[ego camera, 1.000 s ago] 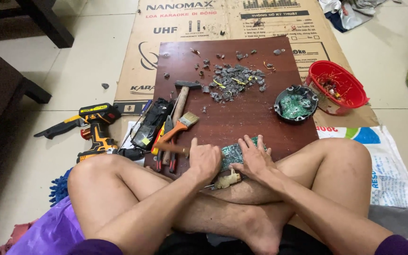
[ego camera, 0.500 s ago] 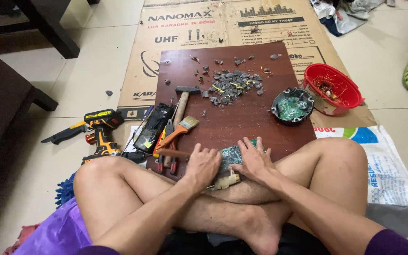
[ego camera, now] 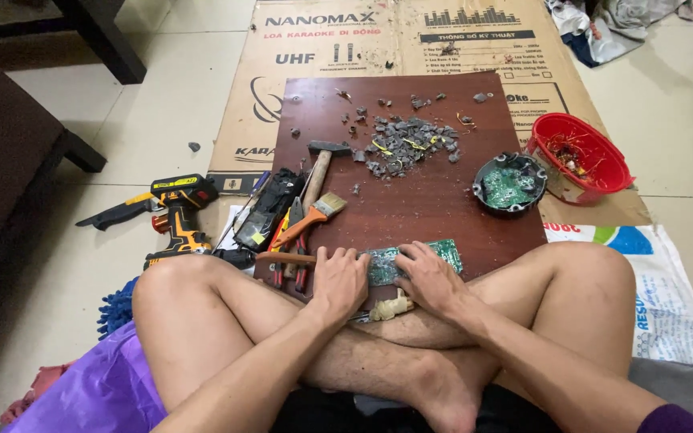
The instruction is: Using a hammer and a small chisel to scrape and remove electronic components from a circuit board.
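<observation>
Since the earlier frames nothing on the brown board [ego camera: 435, 200] has shifted; your hands have stayed on the green circuit board [ego camera: 435, 255] at the board's near edge, and only the view has tipped a little. Your left hand [ego camera: 338, 282] lies palm down, fingers curled over the left end of the circuit board and pressing on it. Your right hand [ego camera: 433, 277] is spread flat over the middle of it, fingers splayed, so only the far right end shows green. Whether either hand truly grips it or merely presses, you cannot tell from here. A pale cream part [ego camera: 391, 306] pokes out just under your hands, against your shin.

Along the board's left edge lie a hammer [ego camera: 318, 164], a paintbrush with an orange handle [ego camera: 308, 220] and red-handled pliers [ego camera: 294, 240], close together. A heap of grey broken bits [ego camera: 407, 144] sits near the far edge. Near the right edge rests a round black housing [ego camera: 509, 183] with a green board inside. Off the board, a red bowl [ego camera: 587, 156] stands on the cardboard [ego camera: 475, 48] to the right, and a yellow-and-black cordless drill [ego camera: 178, 212] lies on the floor to the left.
</observation>
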